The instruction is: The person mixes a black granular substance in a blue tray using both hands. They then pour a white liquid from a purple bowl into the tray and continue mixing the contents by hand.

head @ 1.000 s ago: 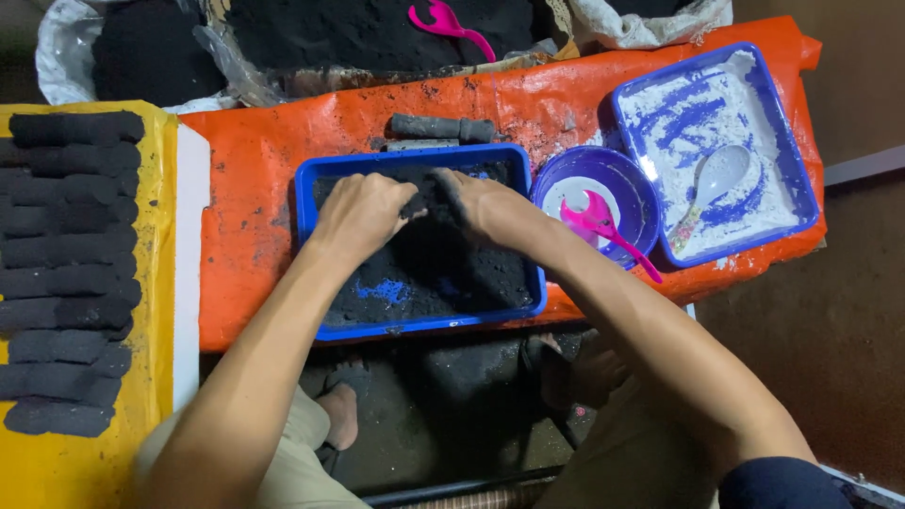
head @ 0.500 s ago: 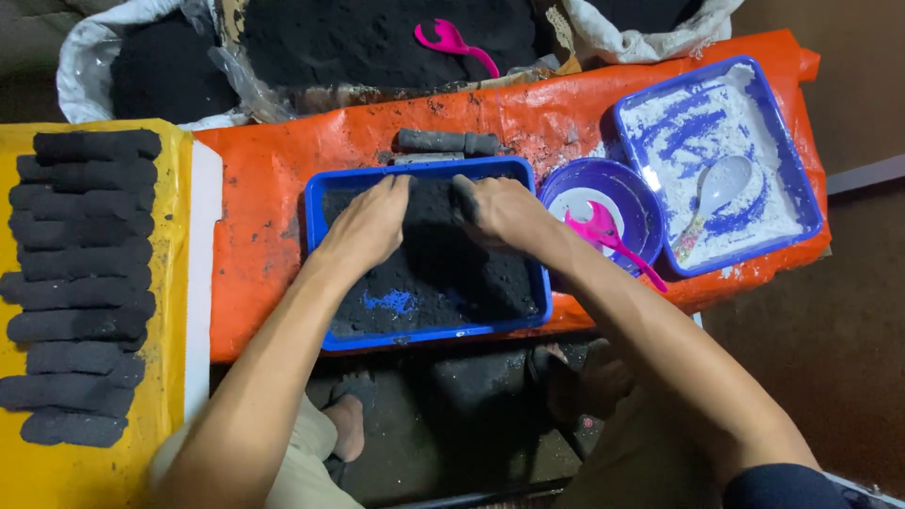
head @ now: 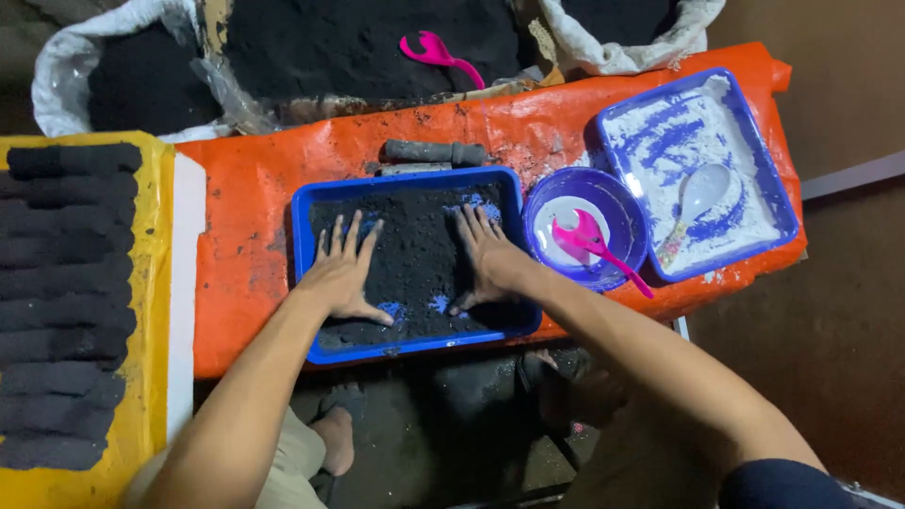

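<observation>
Both hands lie spread flat on the black powder inside the blue tray, left hand and right hand side by side, probably pressing down.

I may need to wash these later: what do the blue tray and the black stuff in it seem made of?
Blue tray: likely moulded plastic, smooth with a rolled rim. Black stuff: a matte, crumbly powder, perhaps charcoal dust, pressed under the left hand and right hand.

Head camera looks straight down, close over the blue tray.
</observation>
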